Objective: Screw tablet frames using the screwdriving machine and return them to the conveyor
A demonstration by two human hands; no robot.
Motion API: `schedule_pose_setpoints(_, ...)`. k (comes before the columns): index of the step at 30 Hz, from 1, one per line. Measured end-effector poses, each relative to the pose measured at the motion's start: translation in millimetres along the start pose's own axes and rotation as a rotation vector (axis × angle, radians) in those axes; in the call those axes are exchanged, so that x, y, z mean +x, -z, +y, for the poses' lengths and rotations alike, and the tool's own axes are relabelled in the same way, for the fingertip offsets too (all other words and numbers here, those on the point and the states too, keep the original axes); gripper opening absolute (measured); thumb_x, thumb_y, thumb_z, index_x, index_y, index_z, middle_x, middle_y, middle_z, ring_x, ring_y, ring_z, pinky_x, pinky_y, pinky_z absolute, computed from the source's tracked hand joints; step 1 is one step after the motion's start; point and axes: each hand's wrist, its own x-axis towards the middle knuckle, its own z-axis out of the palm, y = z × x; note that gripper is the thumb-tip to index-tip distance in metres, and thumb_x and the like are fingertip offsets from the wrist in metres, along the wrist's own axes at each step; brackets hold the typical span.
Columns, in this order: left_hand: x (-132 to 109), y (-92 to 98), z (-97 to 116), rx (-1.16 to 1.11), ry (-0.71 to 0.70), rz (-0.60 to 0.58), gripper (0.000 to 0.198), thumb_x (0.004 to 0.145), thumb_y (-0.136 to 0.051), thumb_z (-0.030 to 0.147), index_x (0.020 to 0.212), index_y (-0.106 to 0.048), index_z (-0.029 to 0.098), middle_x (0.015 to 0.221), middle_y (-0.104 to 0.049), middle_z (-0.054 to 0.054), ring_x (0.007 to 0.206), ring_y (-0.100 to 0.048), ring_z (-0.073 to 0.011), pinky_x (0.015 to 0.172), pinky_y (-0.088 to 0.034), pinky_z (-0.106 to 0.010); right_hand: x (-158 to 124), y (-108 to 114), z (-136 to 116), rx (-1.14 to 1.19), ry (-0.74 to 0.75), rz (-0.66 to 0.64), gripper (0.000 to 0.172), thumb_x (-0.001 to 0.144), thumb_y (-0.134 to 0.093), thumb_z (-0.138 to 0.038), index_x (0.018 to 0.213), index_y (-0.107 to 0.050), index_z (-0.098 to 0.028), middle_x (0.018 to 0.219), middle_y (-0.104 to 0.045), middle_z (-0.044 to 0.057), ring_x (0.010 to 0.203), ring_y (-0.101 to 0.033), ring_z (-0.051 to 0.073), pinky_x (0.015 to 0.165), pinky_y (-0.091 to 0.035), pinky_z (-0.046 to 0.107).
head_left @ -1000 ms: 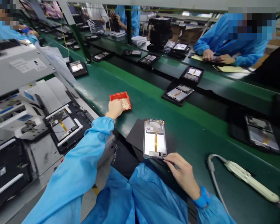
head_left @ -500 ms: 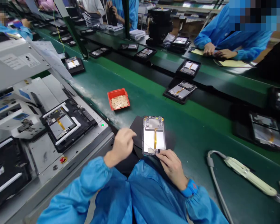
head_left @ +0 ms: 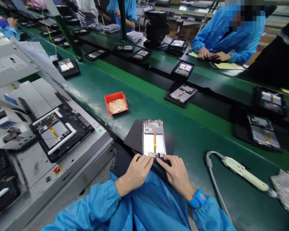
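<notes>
An opened tablet [head_left: 148, 142] lies in front of me, its white battery, orange ribbon cable and circuit board exposed. Beneath it is a dark flat pad [head_left: 132, 136] on the green bench. My left hand [head_left: 137, 171] has its fingers bent and pressed together on the tablet's near-left edge. At the near-right corner, my right hand [head_left: 178, 175] grips the same edge with thumb and forefinger. A thin dark wire runs across the tablet's lower part, and its end is hidden by my fingers. Beyond the tablet sits a red bin [head_left: 117, 103] of small beige pieces.
To the left, a machine bed [head_left: 72, 160] carries another opened tablet [head_left: 54, 133] in a black fixture. A pale electric screwdriver [head_left: 245, 173] with a grey cable lies at right, beside a clear plastic bag [head_left: 286, 189]. More tablets line the dark belt; a co-worker [head_left: 227, 38] sits across.
My left hand has come down and right, from beside the tablet onto its near edge. My right hand stays at the near-right corner. The view has shifted slightly.
</notes>
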Motion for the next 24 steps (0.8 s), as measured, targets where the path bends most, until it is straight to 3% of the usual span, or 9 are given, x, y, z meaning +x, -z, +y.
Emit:
schedule_pose_setpoints(4,-4.4,5.1,-0.4,-0.162,0.086,0.042,0.045,0.092,-0.04,0.009,0.133,-0.056,0.014,0.123,-0.064,-0.018,0.112,-0.058,-0.03,0.094,-0.044,-0.048,5.1,6.0,6.8,-0.09,-0.005,-0.066,0.045,0.094,-0.047,-0.011,0.133,-0.062,-0.027,0.101,-0.06,0.01,0.088,-0.048,0.024,0.071,-0.036,0.037)
schedule_pose_setpoints(7,-12.8,11.9,-8.2,-0.453,0.441,0.152,0.035,0.091,-0.043,0.013,0.119,-0.062,0.019,0.115,-0.066,-0.015,0.107,-0.061,-0.0281,0.092,-0.047,-0.047,-0.1,9.1,18.7,-0.067,-0.078,-0.016,0.042,0.094,-0.044,-0.011,0.129,-0.064,-0.025,0.1,-0.06,0.01,0.089,-0.049,0.024,0.072,-0.038,0.037)
schedule_pose_setpoints(10,-14.8,12.5,-14.0,-0.942,0.84,0.147,0.022,0.09,-0.051,0.022,0.109,-0.061,0.019,0.1,-0.069,-0.01,0.086,-0.067,-0.0223,0.076,-0.054,-0.038,-6.1,7.0,26.1,-0.031,-0.168,0.014,0.041,0.095,-0.042,-0.012,0.131,-0.061,-0.018,0.096,-0.059,0.01,0.087,-0.049,0.024,0.072,-0.04,0.038)
schedule_pose_setpoints(13,-0.7,6.4,-11.7,-1.267,0.999,0.193,0.026,0.081,-0.063,0.027,0.104,-0.057,0.017,0.083,-0.066,-0.004,0.068,-0.066,-0.017,0.058,-0.05,-0.027,-8.2,0.8,27.9,-0.025,-0.186,-0.002,0.039,0.095,-0.043,-0.013,0.128,-0.062,-0.016,0.095,-0.059,0.011,0.085,-0.049,0.024,0.071,-0.042,0.039)
schedule_pose_setpoints(15,15.8,2.8,-7.5,-1.358,1.015,0.254,0.03,0.077,-0.068,0.03,0.101,-0.057,0.016,0.069,-0.059,0.002,0.055,-0.058,-0.0126,0.05,-0.043,-0.022,-8.7,-2.2,29.6,-0.017,-0.189,0.017,0.037,0.094,-0.044,-0.014,0.126,-0.063,-0.017,0.095,-0.06,0.01,0.084,-0.051,0.024,0.07,-0.043,0.039)
schedule_pose_setpoints(19,39.4,7.7,-1.8,-1.496,0.857,0.266,0.028,0.076,-0.071,0.04,0.081,-0.059,0.015,0.056,-0.045,0.007,0.045,-0.04,-0.0068,0.043,-0.029,-0.02,-6.5,3.9,34.2,0.054,-0.172,0.085,0.033,0.095,-0.045,-0.019,0.123,-0.064,-0.023,0.099,-0.062,0.009,0.088,-0.057,0.024,0.072,-0.048,0.04)
schedule_pose_setpoints(21,33.1,18.2,-4.2,-1.538,0.842,0.363,0.033,0.077,-0.071,0.045,0.073,-0.056,0.016,0.056,-0.041,0.007,0.044,-0.036,-0.0059,0.042,-0.026,-0.021,2.5,13.6,33.2,0.111,-0.153,0.141,0.03,0.097,-0.045,-0.024,0.12,-0.064,-0.025,0.105,-0.064,0.009,0.094,-0.06,0.025,0.077,-0.051,0.041)
schedule_pose_setpoints(24,-5.5,43.1,-16.6,-1.584,0.825,0.503,0.039,0.076,-0.071,0.053,0.074,-0.057,0.016,0.057,-0.045,0.005,0.043,-0.037,-0.0063,0.041,-0.027,-0.021,41.5,26.0,24.8,0.205,-0.138,0.238,0.026,0.097,-0.047,-0.031,0.115,-0.065,-0.026,0.112,-0.065,0.008,0.099,-0.063,0.026,0.085,-0.051,0.042)
